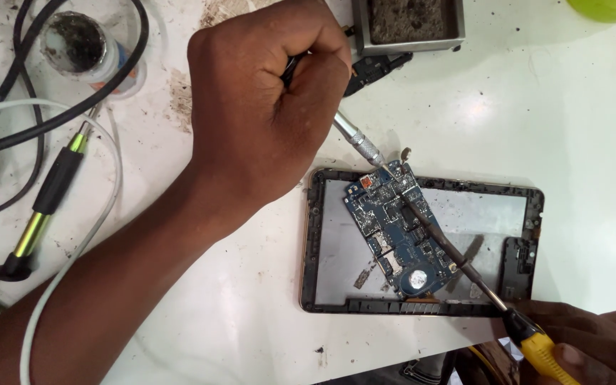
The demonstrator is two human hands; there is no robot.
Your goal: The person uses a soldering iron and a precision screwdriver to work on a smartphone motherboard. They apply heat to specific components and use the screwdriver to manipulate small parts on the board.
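My left hand (265, 107) is closed around the dark handle of a thin metal-tipped tool (359, 140). Its tip touches the top end of a blue circuit board (396, 225). The board lies tilted inside an opened tablet frame (422, 306) with a grey back panel. My right hand (579, 342) at the lower right grips a yellow-handled screwdriver (540, 347). Its long dark shaft (450, 249) lies diagonally across the board.
A green-and-black pen-shaped tool (44, 207) lies at the left among black and white cables (73, 107). A small round dirty jar (80, 44) stands top left. A metal tray with a dark sponge (408, 25) sits at the top, a green object (607, 7) top right.
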